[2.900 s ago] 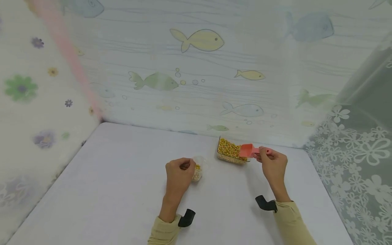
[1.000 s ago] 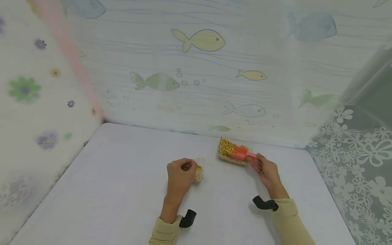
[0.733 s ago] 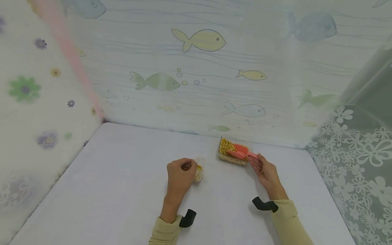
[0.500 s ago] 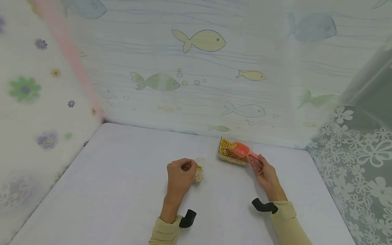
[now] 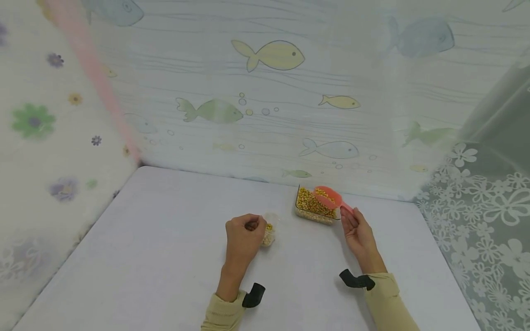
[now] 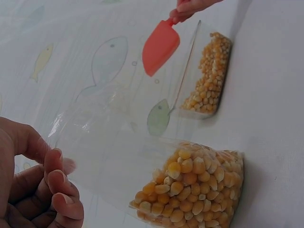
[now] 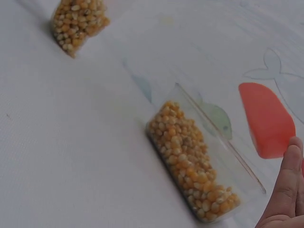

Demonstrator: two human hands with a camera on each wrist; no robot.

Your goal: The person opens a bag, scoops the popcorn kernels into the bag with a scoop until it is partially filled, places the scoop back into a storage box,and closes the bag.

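Note:
My left hand (image 5: 244, 236) pinches the upper edge of a clear plastic bag (image 6: 102, 137), which stands on the table with corn kernels (image 6: 190, 190) in its lower part. To its right, toward the back of the table, is a clear rectangular box (image 5: 313, 215) holding more corn kernels (image 7: 183, 152). My right hand (image 5: 360, 234) grips the handle of a pink-red scoop (image 5: 336, 198), palm turned upward. The scoop is raised above the box, as the left wrist view shows, and some kernels lie in its bowl. In the right wrist view the scoop's underside faces the camera.
A white cloth covers the table (image 5: 157, 248). Close behind the box hangs a curtain (image 5: 198, 147) printed with fish. Floral panels stand at the left and right sides. Each sleeve cuff carries a black curved piece (image 5: 253, 295).
The scoop has gone down into the kernels in the box, then tilted up and risen above it with kernels inside. My right hand has turned palm up. My left hand stays at the bag.

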